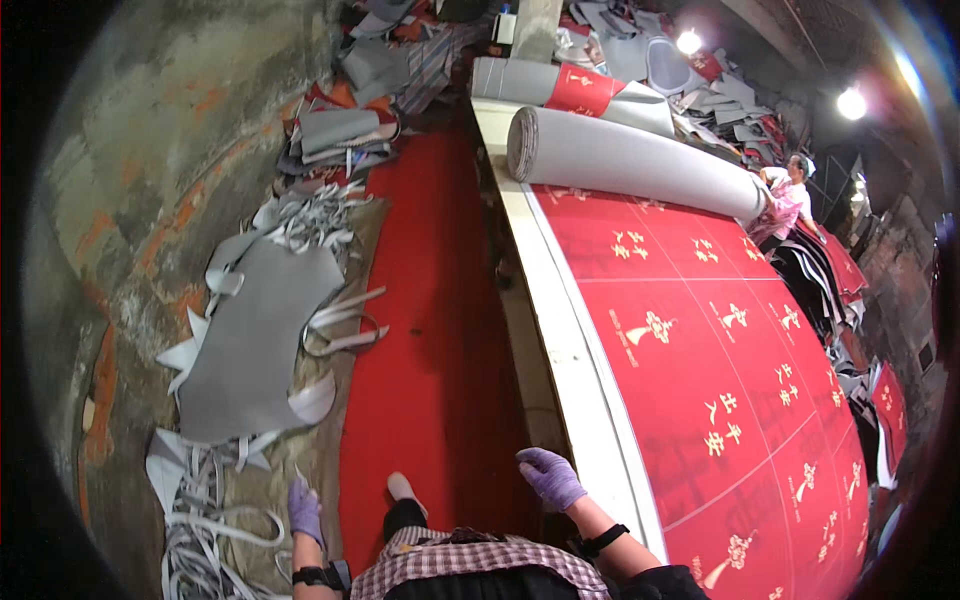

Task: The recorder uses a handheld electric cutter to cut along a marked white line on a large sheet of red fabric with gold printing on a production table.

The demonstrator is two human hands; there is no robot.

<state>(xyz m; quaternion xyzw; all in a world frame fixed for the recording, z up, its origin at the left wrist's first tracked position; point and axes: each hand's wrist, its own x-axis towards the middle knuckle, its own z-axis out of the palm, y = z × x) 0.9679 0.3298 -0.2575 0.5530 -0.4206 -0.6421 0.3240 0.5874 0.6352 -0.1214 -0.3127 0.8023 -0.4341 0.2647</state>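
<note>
My left hand (305, 510) wears a purple glove and hangs empty by my side, fingers loosely apart, above grey offcut strips (215, 540) on the floor. My right hand (550, 477), also in a purple glove, hovers empty with fingers slightly curled just beside the white edge of the long work table (560, 330). A red printed mat sheet (720, 370) with gold figures lies spread along the table. At its far end sits a big grey roll (630, 160) of the same material.
A red carpet strip (430, 330) runs along the floor beside the table. Grey scrap sheets (255, 340) and piles of offcuts lie left of it. Another person (790, 200) stands at the table's far right side. More rolls and stacked mats (590, 85) sit beyond.
</note>
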